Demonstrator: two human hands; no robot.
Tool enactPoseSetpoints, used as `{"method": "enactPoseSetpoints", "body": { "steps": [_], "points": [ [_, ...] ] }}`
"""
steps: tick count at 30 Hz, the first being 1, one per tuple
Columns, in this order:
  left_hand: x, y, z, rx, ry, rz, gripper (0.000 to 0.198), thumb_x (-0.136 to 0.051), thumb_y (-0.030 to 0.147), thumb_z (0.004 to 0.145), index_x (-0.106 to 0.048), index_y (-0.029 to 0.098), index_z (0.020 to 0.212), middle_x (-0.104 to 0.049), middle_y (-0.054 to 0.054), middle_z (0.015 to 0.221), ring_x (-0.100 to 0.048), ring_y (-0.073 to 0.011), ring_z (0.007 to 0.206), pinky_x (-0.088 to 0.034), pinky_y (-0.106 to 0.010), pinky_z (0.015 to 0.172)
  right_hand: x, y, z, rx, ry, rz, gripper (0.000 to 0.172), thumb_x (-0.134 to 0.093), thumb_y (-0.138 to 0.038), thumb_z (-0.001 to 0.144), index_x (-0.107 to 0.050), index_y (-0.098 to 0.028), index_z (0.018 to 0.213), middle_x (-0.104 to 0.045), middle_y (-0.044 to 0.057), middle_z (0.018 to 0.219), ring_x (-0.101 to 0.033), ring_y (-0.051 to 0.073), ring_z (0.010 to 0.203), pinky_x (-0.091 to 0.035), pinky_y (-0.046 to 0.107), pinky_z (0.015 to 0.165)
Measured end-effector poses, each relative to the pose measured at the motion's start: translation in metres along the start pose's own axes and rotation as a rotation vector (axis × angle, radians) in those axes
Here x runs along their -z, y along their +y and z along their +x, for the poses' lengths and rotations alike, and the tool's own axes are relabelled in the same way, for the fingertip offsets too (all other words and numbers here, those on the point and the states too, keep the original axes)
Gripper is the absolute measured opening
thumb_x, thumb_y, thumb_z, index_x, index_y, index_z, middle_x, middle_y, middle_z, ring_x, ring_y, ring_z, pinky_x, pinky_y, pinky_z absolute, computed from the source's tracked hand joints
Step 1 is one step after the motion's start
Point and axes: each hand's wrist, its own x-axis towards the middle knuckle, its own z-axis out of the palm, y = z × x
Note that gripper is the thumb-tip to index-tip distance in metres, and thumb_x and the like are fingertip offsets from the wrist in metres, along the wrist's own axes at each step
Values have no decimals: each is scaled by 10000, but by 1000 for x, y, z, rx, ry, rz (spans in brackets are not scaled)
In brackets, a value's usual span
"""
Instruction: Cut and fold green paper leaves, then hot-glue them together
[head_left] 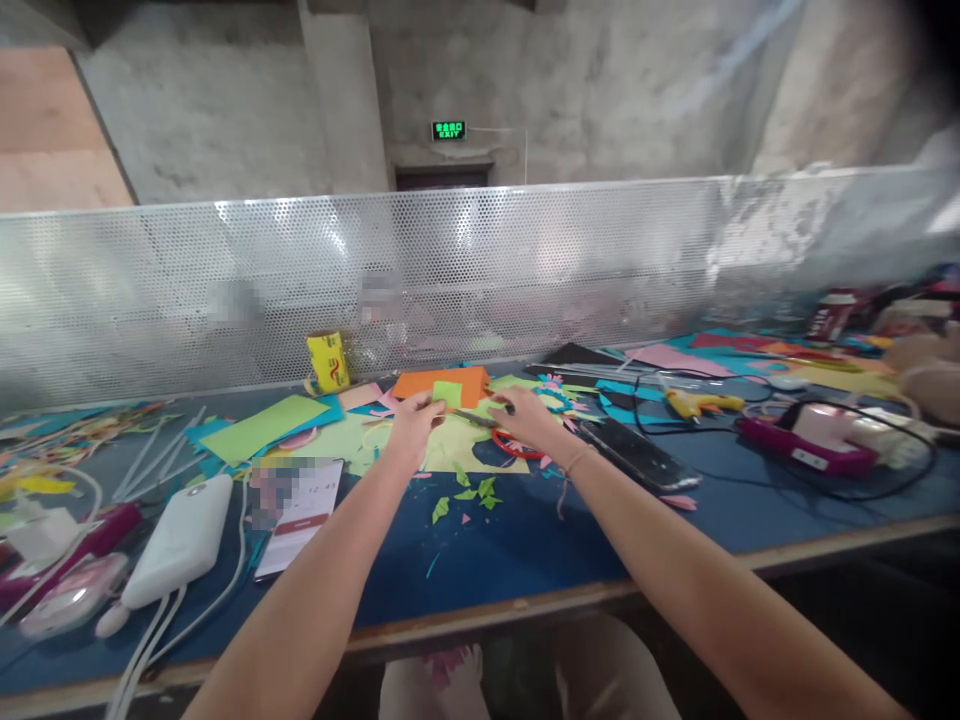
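My left hand (414, 428), closed in a pinch, holds a small light-green piece of paper (448, 392) above the littered table. Close by on the right, my right hand (526, 418) is closed around what look like scissors (516, 446), with a red loop below the palm and a dark narrow blade reaching toward the green paper. An orange sheet (474, 380) lies just behind both hands. Pale yellow-green paper (450, 452) is spread beneath them. Small green cut scraps (466, 492) are scattered on the blue tabletop in front.
At left lie a lit phone (304, 525), a white power bank (180, 540) with cables, and green paper (262, 428). A yellow packet (328, 362) stands before the perforated metal screen (480, 270). Rightward are a black phone (637, 455), yellow glue gun (703, 403) and magenta power strip (806, 447).
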Motion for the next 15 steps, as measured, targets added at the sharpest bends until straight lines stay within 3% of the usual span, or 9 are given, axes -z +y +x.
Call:
{"method": "enactPoseSetpoints", "body": {
  "steps": [2,4,9,15],
  "points": [
    [-2,0,-4,15,-31,5,205,-679,175,492,-632,136,688,-603,-11,654,-526,-75,573,-423,-200,574,-5,-10,1,11,-21,337,278,-490,-357,768,-528,-154,953,-579,84,937,-541,163,857,-421,315,780],
    [-5,0,-7,28,-69,13,248,-692,168,495,-632,134,733,-622,-26,677,-554,-90,582,-447,-226,605,-8,-18,0,34,-31,529,296,-503,-391,756,-514,-162,942,-576,54,873,-543,136,790,-441,280,720],
    [-9,-1,-11,93,-82,13,144,-639,151,562,-613,118,699,-635,-47,652,-590,-118,542,-479,-265,615,-8,-28,-4,24,-70,694,200,-545,-350,716,-497,-158,694,-456,-41,598,-469,77,556,-436,226,572],
    [-10,-1,-12,113,-61,-16,130,-571,100,608,-575,123,737,-645,-49,634,-621,-141,557,-489,-269,626,-12,-22,-1,-103,-70,928,193,-591,-273,649,-596,-153,800,-567,-24,642,-526,76,550,-457,239,595]
  ]
}}
